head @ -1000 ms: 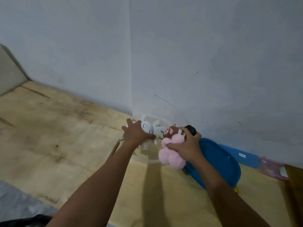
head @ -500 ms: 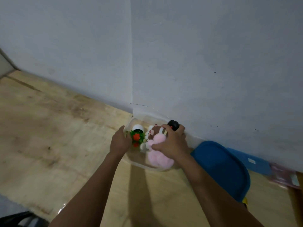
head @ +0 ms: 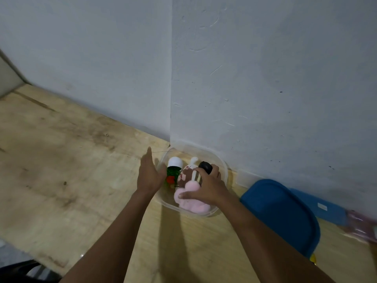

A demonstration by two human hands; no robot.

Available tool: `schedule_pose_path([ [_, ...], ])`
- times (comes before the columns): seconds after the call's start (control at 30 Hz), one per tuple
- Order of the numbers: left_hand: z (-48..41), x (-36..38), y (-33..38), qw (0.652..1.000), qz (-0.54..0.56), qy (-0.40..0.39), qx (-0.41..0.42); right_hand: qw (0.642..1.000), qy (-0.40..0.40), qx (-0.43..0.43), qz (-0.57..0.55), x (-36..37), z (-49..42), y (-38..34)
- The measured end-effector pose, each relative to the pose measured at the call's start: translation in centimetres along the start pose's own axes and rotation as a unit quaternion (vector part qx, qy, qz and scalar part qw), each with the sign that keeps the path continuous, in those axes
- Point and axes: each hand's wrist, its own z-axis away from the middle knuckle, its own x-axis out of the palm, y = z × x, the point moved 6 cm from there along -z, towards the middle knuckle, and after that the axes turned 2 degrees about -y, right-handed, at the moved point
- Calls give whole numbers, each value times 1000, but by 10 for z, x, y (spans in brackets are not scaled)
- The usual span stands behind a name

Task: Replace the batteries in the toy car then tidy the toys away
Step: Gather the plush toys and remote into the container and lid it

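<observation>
The right hand (head: 206,189) has its grip closed over a pink-and-brown plush doll (head: 188,192) and a black rounded toy (head: 205,166), pressing them into the clear plastic tub (head: 221,166) on the wooden tabletop (head: 61,170). The left hand (head: 149,176), flat and wide, touches the rim. Tidying is underway; next, release and fit the blue lid (head: 281,213). Half a second ago the left hand cupped the rim; the toy car I cannot identify.

One clear plastic tub (head: 222,166), one pink plush toy (head: 192,203), one white plush rabbit (head: 192,161), one green-and-red toy with a white cap (head: 173,170), one black object (head: 205,166), one blue lid (head: 283,217), two hands, left hand (head: 149,176), right hand (head: 208,187)
</observation>
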Motion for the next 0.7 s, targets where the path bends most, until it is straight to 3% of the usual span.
schedule_pose_path([
  [0.07,-14,-4,14,993,-75,26,85,1000,-15,-6,-11,-6,3,3],
  [0.17,-36,5,37,951,-204,4,234,999,-34,1,-23,-10,1,5],
  [0.3,-43,17,60,905,-303,-26,297,996,78,-40,16,-26,-5,6],
  [0.4,-43,19,63,931,-241,-49,268,987,153,-18,40,-40,-9,12],
  [0.57,-41,44,60,963,-147,-127,185,985,171,1,33,-49,-16,8],
  [0.7,-49,55,67,968,-183,-82,151,983,180,27,30,-46,-22,11],
])
